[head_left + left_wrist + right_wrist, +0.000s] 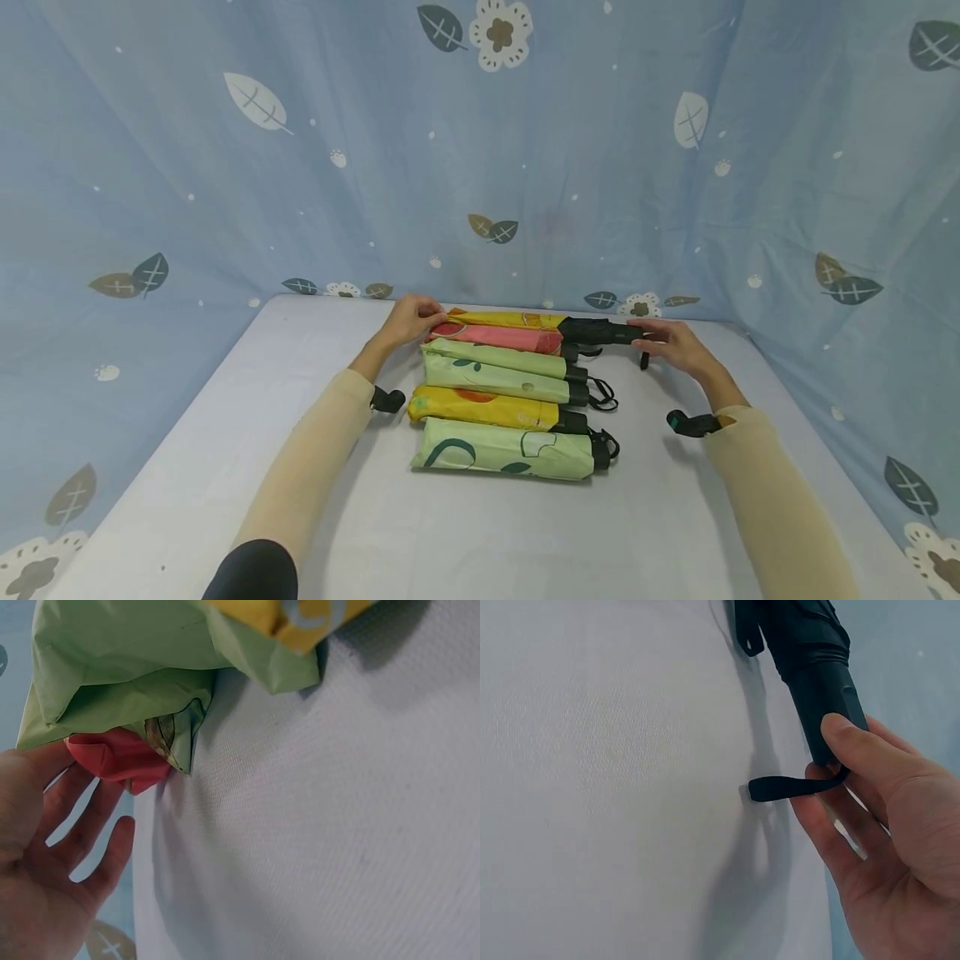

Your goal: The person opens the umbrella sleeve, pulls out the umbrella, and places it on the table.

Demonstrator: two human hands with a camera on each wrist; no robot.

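Note:
Several folded umbrellas lie side by side in a row. At the back is a yellow folded umbrella (510,319) with a black end. My left hand (411,320) pinches its left tip; in the left wrist view the other fingers spread behind the red umbrella (112,757), and that tip is hidden. My right hand (675,343) grips the black handle (829,705) at the other end, thumb on top and fingers beneath. A black wrist strap (787,787) dangles from the handle. The red umbrella lies directly in front of the yellow one.
Closer to me are two light green umbrellas (495,375), another yellow umbrella (480,406) and a wider green one (510,450), their black handles and straps to the right. They rest on a white table (480,533). A blue patterned curtain (525,167) hangs behind the table.

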